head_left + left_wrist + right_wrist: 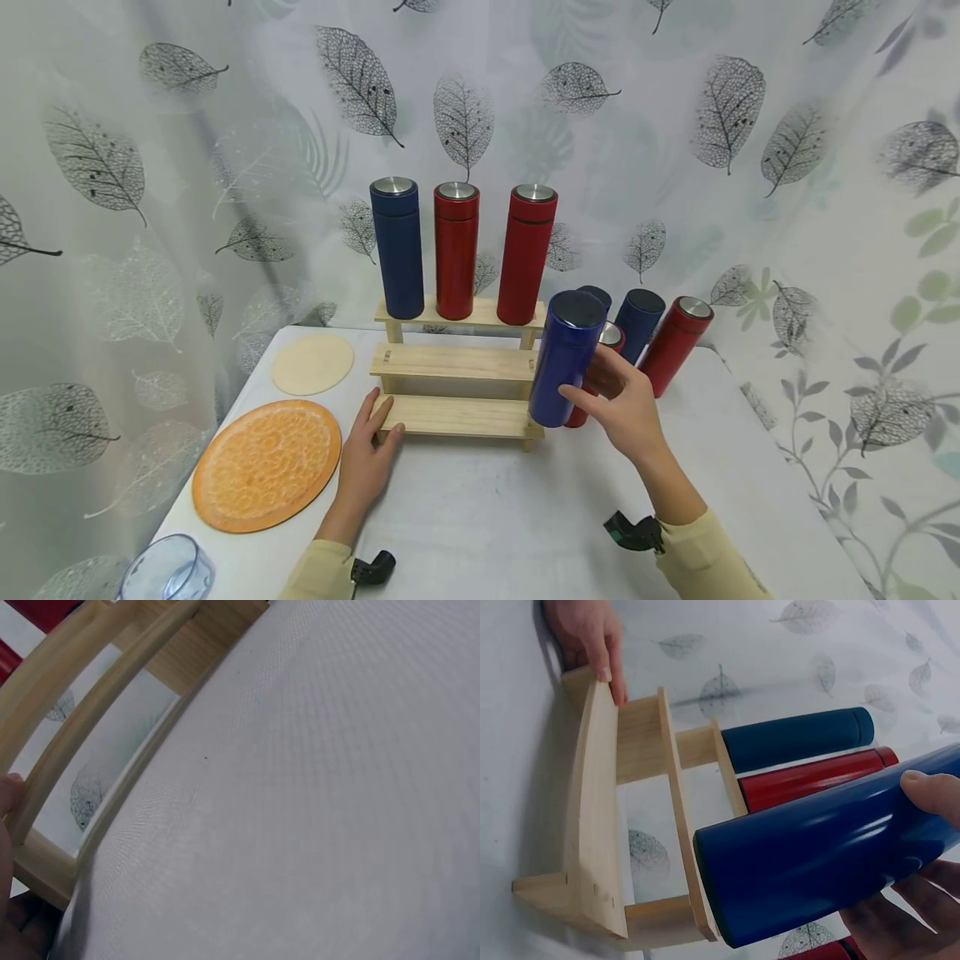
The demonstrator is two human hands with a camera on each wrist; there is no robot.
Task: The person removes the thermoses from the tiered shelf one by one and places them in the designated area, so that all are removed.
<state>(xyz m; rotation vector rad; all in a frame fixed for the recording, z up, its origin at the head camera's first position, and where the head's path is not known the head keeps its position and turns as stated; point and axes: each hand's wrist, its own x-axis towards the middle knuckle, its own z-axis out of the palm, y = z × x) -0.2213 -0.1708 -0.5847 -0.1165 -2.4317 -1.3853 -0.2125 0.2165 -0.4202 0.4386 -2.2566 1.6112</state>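
Observation:
My right hand (pixel 626 408) grips a glossy blue thermos flask (pixel 558 358) (pixel 817 847), thumb on one side and fingers on the other. The flask is slightly tilted, beside the right end of a three-step wooden rack (pixel 453 362). My left hand (pixel 367 458) (pixel 589 634) holds the left end of the rack's lowest step. On the top step stand a dark blue flask (pixel 397 250), a red flask (pixel 456 250) and another red flask (pixel 527 258). In the head view, the middle and lowest steps bear nothing.
Behind my right hand stand more flasks: a dark blue one (pixel 641 321), a red one (pixel 678 342) and others partly hidden. To the left lie a cream disc (pixel 311 364) and an orange round mat (pixel 266 467). A clear glass (pixel 168 571) stands near the front left corner.

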